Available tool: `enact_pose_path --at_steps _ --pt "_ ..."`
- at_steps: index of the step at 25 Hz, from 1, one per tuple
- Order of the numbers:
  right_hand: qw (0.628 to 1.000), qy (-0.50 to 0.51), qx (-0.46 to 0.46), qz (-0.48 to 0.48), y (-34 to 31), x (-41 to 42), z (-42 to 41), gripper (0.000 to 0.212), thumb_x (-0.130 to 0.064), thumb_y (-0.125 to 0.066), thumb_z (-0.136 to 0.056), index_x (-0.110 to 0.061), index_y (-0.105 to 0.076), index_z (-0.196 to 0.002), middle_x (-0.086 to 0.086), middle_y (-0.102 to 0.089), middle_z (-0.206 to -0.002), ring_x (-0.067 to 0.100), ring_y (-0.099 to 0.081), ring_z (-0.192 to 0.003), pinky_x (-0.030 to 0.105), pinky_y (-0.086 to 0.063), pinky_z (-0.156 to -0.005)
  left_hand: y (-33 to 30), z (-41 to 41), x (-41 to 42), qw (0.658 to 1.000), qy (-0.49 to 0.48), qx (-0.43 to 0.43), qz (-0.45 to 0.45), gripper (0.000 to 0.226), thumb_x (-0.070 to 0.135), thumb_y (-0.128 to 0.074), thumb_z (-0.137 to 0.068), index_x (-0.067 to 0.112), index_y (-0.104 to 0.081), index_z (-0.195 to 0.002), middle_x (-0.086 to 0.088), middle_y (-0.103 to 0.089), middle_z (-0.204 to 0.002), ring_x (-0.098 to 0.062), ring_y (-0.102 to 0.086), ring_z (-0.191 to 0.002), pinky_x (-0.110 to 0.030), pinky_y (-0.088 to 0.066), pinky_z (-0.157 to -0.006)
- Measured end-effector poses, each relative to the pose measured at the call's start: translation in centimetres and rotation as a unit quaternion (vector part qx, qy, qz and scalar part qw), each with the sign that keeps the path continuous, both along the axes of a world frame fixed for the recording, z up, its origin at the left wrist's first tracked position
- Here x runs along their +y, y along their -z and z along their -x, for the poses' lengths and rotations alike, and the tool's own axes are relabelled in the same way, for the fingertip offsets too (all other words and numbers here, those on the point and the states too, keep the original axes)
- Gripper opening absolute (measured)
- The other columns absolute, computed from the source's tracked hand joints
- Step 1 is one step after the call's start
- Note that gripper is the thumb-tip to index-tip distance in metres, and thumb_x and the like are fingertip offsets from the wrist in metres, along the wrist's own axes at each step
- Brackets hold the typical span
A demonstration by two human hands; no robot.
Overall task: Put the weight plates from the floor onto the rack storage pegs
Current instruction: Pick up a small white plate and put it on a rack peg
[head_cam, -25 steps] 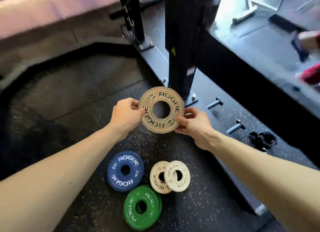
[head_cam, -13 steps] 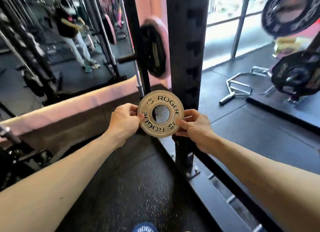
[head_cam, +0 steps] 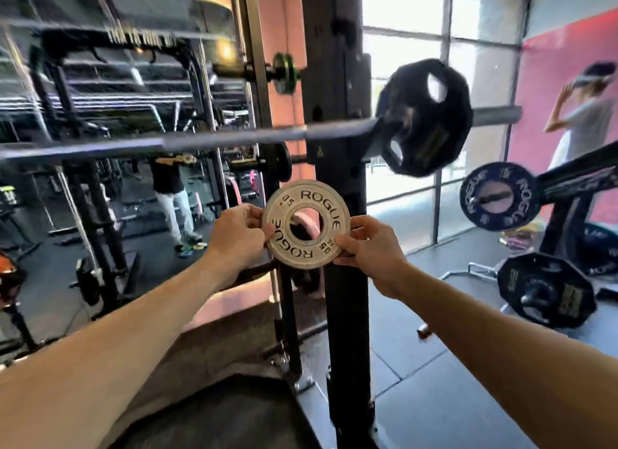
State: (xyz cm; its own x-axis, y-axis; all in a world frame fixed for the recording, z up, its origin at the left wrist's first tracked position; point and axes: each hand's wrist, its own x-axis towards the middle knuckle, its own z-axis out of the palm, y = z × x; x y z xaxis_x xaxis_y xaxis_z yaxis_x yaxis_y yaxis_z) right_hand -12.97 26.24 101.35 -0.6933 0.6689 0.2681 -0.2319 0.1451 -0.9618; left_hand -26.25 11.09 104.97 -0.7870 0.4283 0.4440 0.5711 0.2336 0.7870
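White weight plate sits upright between my hands, before the rack upright: my left hand pinches its left rim, my right hand pinches its lower-right rim.

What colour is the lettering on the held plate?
Black, on the off-white Rogue plate; clearest in the head view.

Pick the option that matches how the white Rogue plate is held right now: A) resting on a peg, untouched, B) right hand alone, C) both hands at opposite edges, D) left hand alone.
C: the left hand and the right hand each pinch an edge of the white plate, held upright before the rack upright.
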Motion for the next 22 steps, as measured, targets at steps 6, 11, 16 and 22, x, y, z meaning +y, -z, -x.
enact_pose_path --at_steps 6,11,16,22 --pt "0.998 -0.007 0.027 -0.050 -11.0 -0.3 -1.9 0.014 -0.003 -0.064 -0.088 -0.014 -0.060 -0.095 0.007 -0.064 -0.084 0.025 -0.070 -0.080 0.041 -0.060 -0.073 -11.0 -3.0 -1.2 0.999 -0.004 0.045 -0.026 0.011 0.007 -0.069 -0.087 0.012 -0.064 -0.096 -0.009 -0.072 -0.096 -0.023 -0.066 -0.089 -0.036 -0.053 -0.086" --pt "0.995 -0.009 0.057 -0.077 -17.9 -0.8 -3.5 0.013 0.000 -0.064 -0.088 -0.011 -0.060 -0.095 0.012 -0.063 -0.084 0.018 -0.069 -0.065 0.033 -0.058 -0.062 -17.9 -5.2 -2.6 0.997 0.021 0.045 -0.057 0.012 0.005 -0.067 -0.088 0.009 -0.062 -0.099 -0.009 -0.071 -0.095 -0.019 -0.068 -0.085 -0.032 -0.059 -0.071" --pt "0.993 -0.004 0.066 -0.099 -20.9 -1.1 -5.3 0.016 -0.002 -0.066 -0.087 -0.008 -0.059 -0.099 0.016 -0.064 -0.089 0.023 -0.070 -0.071 0.032 -0.057 -0.063 -20.8 -7.3 -3.5 0.995 0.045 0.072 -0.056 0.016 0.006 -0.066 -0.089 0.008 -0.063 -0.104 0.000 -0.068 -0.087 -0.012 -0.066 -0.081 -0.015 -0.049 -0.062" --pt "0.991 0.034 0.071 -0.104 -22.4 -1.4 -9.6 0.018 0.001 -0.066 -0.086 0.001 -0.057 -0.101 0.017 -0.062 -0.084 0.020 -0.065 -0.061 0.029 -0.058 -0.054 -22.5 -9.7 -2.1 0.992 0.072 0.088 -0.054 0.015 0.008 -0.069 -0.087 0.012 -0.064 -0.100 0.001 -0.067 -0.085 -0.013 -0.064 -0.079 -0.022 -0.049 -0.064"
